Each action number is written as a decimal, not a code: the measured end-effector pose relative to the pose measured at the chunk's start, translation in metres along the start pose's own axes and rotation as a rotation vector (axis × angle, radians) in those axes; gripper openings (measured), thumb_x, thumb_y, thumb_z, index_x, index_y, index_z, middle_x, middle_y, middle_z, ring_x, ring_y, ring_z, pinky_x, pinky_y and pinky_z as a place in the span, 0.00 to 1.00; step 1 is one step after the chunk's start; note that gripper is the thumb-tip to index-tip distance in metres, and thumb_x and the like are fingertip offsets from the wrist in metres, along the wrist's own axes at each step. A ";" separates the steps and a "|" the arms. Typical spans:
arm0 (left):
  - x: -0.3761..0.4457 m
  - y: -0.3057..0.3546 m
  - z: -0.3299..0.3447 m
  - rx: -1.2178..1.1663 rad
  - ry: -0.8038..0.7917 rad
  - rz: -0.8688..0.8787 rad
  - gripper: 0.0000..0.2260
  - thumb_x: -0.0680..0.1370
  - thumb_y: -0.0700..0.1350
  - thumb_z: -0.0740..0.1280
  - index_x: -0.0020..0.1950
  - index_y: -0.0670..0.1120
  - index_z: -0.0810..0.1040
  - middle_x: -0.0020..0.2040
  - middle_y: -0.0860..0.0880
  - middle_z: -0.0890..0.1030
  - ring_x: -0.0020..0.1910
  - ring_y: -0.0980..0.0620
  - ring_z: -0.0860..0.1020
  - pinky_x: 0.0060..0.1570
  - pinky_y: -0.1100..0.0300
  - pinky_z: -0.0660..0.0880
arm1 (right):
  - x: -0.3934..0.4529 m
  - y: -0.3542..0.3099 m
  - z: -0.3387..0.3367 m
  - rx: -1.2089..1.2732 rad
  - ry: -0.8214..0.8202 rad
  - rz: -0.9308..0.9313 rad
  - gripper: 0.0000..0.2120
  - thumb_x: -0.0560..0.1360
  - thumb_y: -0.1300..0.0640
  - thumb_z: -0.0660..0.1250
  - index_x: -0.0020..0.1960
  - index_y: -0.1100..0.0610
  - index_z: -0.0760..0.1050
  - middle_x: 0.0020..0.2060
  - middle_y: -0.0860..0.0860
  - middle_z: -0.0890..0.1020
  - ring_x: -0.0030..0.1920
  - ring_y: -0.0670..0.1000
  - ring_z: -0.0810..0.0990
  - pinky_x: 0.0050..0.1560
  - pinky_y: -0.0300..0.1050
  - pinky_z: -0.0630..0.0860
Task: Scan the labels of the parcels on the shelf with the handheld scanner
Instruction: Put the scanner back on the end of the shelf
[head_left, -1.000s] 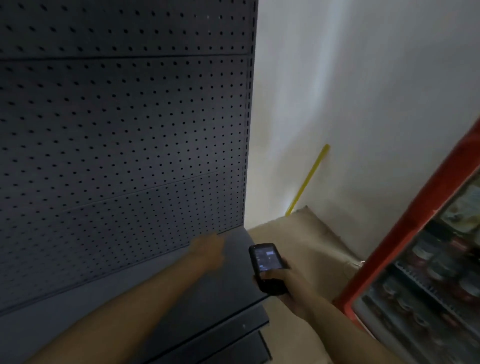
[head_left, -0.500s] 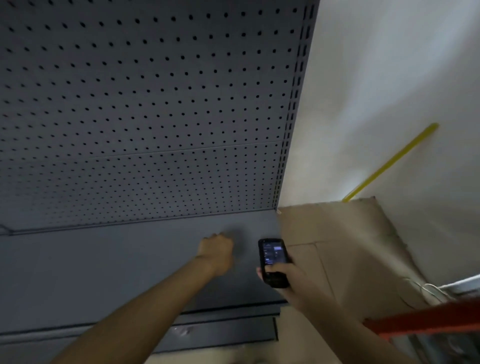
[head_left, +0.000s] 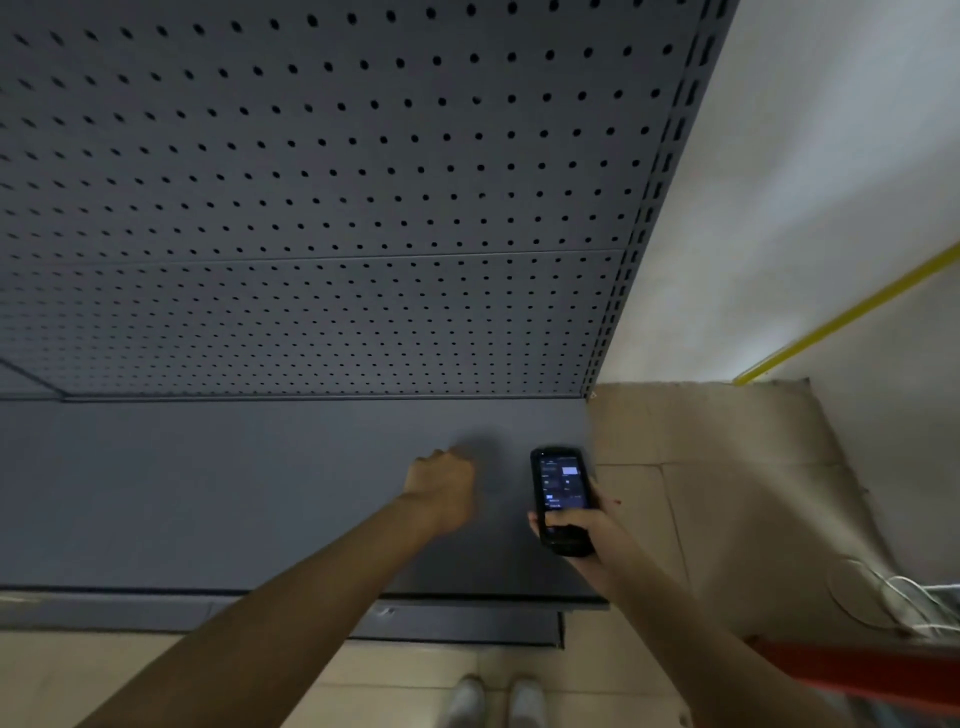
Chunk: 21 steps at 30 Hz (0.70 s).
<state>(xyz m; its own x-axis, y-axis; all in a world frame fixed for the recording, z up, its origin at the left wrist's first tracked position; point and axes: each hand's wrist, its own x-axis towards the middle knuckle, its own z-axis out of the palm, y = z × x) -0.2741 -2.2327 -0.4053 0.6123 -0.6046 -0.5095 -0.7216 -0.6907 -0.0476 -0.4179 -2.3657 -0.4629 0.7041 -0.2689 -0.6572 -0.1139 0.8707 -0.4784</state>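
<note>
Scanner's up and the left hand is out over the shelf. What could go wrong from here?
1. No parcel or label shows on the shelf, so a scan now would likely read nothing.
2. The right hand holds the scanner by its lower end only, beyond the shelf's right edge; a slip might drop it onto the cardboard.
3. The left hand is closed over bare shelf and might block the beam.
</note>
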 end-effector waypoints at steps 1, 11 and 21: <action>0.001 -0.001 -0.001 0.000 -0.001 -0.002 0.15 0.79 0.43 0.62 0.64 0.41 0.77 0.63 0.43 0.75 0.60 0.43 0.76 0.58 0.52 0.74 | -0.002 -0.001 0.000 -0.009 -0.005 0.002 0.36 0.64 0.80 0.66 0.70 0.59 0.69 0.62 0.66 0.74 0.54 0.65 0.78 0.54 0.59 0.79; -0.003 -0.006 -0.005 0.005 0.026 0.014 0.16 0.80 0.45 0.61 0.66 0.42 0.74 0.64 0.42 0.74 0.62 0.43 0.75 0.59 0.51 0.73 | -0.025 0.001 0.005 0.091 0.060 0.107 0.20 0.75 0.73 0.63 0.66 0.66 0.70 0.62 0.69 0.73 0.59 0.69 0.77 0.52 0.64 0.80; -0.014 -0.013 0.006 -0.064 -0.022 0.044 0.15 0.81 0.44 0.60 0.64 0.39 0.76 0.64 0.41 0.74 0.60 0.43 0.75 0.58 0.53 0.74 | -0.049 0.028 0.000 0.066 0.162 0.169 0.03 0.76 0.72 0.64 0.48 0.68 0.75 0.48 0.65 0.77 0.54 0.62 0.77 0.48 0.54 0.81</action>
<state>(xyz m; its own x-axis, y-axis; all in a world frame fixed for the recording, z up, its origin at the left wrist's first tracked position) -0.2753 -2.2125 -0.4025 0.5724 -0.6266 -0.5289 -0.7252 -0.6879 0.0302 -0.4558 -2.3281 -0.4441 0.5567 -0.1750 -0.8120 -0.1706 0.9326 -0.3180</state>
